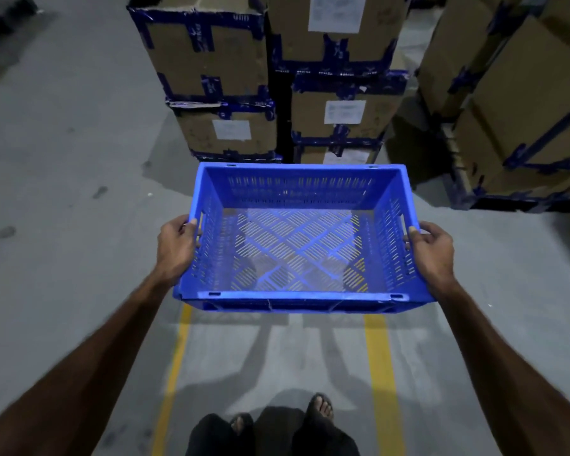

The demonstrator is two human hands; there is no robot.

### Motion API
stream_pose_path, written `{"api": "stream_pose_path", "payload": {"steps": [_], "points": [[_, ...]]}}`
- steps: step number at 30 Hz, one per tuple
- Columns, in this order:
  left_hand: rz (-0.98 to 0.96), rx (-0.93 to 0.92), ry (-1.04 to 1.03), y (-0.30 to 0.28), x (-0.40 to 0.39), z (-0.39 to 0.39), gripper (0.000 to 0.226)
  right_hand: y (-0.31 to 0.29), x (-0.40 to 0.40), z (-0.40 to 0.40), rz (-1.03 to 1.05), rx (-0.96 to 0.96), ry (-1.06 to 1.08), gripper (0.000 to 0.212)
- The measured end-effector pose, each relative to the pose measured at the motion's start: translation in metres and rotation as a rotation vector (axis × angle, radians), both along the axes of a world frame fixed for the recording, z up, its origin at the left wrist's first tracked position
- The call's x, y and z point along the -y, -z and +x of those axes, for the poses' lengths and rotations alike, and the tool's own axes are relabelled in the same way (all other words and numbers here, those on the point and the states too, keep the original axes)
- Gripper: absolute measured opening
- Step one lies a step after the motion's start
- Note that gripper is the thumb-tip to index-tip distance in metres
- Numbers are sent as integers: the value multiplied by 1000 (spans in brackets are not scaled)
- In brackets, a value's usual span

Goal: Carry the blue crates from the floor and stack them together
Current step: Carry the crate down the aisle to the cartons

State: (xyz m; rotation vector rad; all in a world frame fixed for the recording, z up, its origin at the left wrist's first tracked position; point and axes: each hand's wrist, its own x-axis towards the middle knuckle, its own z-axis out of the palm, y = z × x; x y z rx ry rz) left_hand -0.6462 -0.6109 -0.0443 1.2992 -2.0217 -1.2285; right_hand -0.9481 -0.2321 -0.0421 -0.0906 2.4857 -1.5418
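while aloft, crate (pixel 297 301) between both hands

Dim, bluish light; soft shadows on the grey concrete floor (pixel 63 258); wide-angle bending and blur toward edges.

I hold an empty blue slotted plastic crate (pixel 301 238) level above the grey concrete floor (pixel 63 199), my left hand (pixel 175 245) and right hand (pixel 432 246) gripping its side handles. Taped brown cardboard boxes (pixel 218 74) stand stacked ahead, and yellow painted floor lines (pixel 377 373) run beneath me.
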Motion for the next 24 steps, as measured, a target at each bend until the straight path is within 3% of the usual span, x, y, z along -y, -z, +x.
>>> {"api": "stream_pose_path", "payload": {"steps": [6, 13, 24], "points": [[-9, 36, -12, 37, 38, -37, 31, 33, 43, -52, 1, 10, -22, 6], [-40, 18, 62, 106, 90, -87, 32, 102, 93, -90, 5, 13, -10, 20], [-35, -26, 87, 308, 175, -168, 26, 303, 164, -165, 11, -25, 7, 21]]}}
